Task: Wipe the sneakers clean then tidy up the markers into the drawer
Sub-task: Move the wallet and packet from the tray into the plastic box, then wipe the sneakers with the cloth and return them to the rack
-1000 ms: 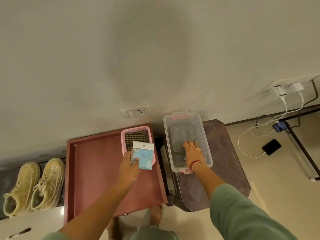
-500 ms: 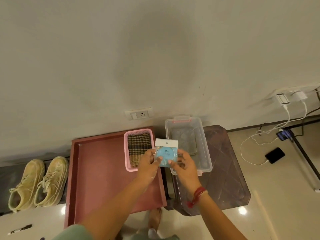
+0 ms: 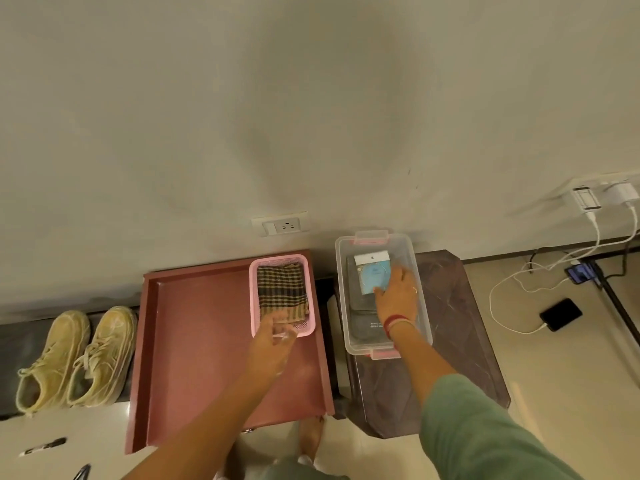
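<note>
Black-and-white marker (image 3: 41,446), loose on the pale floor nearest the onlooker. A second dark pen (image 3: 81,472) lies beside it, cut off by the frame edge. Neither is in the drawer yet.

Red-brown drawer (image 3: 207,341), shallow, pulled out. Contents: one pink basket (image 3: 254,306) in its far right corner.

Left hand (image 3: 273,344): reaches over the drawer to the basket's near end, fingertips at the edge of the checked cloth (image 3: 282,292) folded inside. The hand is blurred, so I cannot tell whether the fingers have closed on the cloth.

Step in hand, as judged: fetching the cloth for wiping. To do it well, pinch only the near fold and lift straight up past the rim, so the light basket neither tips nor follows. The other hand could steady the basket if the cloth drags.

Sneakers (image 3: 74,355): one pair, yellowed cream, side by side on a dark ledge just left of the drawer. By their look they are not yet wiped.

Clear plastic box (image 3: 343,299), lidless, with pink clips at both ends, on a dark table (image 3: 464,323) right of the drawer. Contents: dark flat pouches (image 3: 367,327) with a blue packet (image 3: 372,275) on top.

Right hand (image 3: 396,296): inside the box, fingers straight and spread, resting flat on the packet and gripping nothing.

Farthest: wall socket (image 3: 284,225), and at the right chargers, white cables and a black phone (image 3: 561,314).
</note>
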